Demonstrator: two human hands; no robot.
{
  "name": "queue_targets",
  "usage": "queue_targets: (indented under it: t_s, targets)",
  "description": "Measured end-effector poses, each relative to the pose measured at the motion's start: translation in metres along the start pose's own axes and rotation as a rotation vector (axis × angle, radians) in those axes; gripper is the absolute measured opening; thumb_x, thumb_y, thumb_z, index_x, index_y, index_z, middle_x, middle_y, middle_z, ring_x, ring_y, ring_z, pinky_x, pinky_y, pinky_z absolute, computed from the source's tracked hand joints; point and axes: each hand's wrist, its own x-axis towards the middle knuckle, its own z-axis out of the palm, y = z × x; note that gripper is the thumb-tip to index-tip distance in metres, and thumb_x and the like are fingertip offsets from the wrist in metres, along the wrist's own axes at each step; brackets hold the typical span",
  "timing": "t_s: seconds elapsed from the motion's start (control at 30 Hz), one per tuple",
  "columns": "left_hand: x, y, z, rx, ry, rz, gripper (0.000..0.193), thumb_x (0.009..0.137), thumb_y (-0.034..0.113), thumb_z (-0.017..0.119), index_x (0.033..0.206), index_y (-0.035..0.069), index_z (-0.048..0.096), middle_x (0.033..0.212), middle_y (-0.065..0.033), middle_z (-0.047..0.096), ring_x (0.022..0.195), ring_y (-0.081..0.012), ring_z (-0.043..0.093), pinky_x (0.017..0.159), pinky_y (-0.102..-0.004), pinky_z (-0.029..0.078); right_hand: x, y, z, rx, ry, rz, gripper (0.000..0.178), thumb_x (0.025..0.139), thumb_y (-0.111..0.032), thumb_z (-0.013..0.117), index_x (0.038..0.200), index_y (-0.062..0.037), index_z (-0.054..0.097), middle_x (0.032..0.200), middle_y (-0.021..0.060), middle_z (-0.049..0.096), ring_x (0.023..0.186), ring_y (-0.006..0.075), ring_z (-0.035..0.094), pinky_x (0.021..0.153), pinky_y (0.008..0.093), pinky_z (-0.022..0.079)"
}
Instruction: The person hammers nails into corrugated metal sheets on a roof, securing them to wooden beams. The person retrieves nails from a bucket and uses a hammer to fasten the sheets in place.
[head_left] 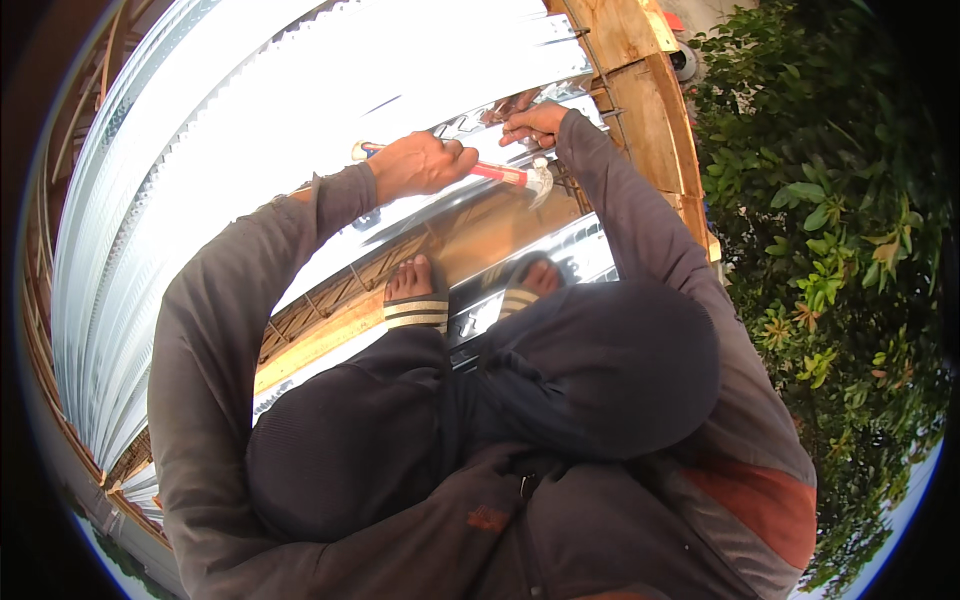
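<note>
A claw hammer with a red handle (498,173) and a pale metal head is in my left hand (422,163), whose fingers wrap round the handle. Its head hangs just below my right hand (537,123), near a gap between the metal strips. My right hand is closed, with fingertips pinched together at the edge of a shiny ribbed metal panel (470,122). Whatever the fingertips hold, if anything, is too small to make out. The panel's surface mirrors the hand.
Bright metal sheets (150,240) spread to the left, partly washed out by glare. Wooden boards (652,120) with metal rods line the right edge. Leafy branches (825,230) grow beyond it. My feet (410,280) in sandals stand by gaps showing wood and rods below.
</note>
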Motion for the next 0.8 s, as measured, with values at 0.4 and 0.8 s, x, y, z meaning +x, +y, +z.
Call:
queue_targets:
  t_s: [0.4, 0.8]
  targets:
    - [-0.004, 0.002, -0.022, 0.083, 0.210, 0.203, 0.015, 0.088, 0.008, 0.061, 0.092, 0.002, 0.049, 0.063, -0.0047, 0.052, 0.053, -0.0212, 0.063, 0.048, -0.0338, 0.051, -0.015, 0.013, -0.028, -0.465, 0.252, 0.031, 0.051, 0.079, -0.046, 0.081, 0.099, 0.0004, 0.074, 0.088, 0.0082, 0.075, 0.078, 0.0170, 0.070, 0.072, 0.0313, 0.053]
    - [0.012, -0.021, -0.008, 0.053, -0.081, -0.034, 0.016, 0.087, 0.012, 0.064, 0.088, 0.003, 0.050, 0.055, -0.0045, 0.052, 0.049, -0.0204, 0.061, 0.045, -0.0326, 0.048, -0.022, 0.007, -0.041, -0.722, 0.226, 0.091, 0.051, 0.074, -0.048, 0.086, 0.096, -0.0034, 0.073, 0.091, 0.0099, 0.069, 0.083, 0.0216, 0.064, 0.075, 0.0366, 0.049]
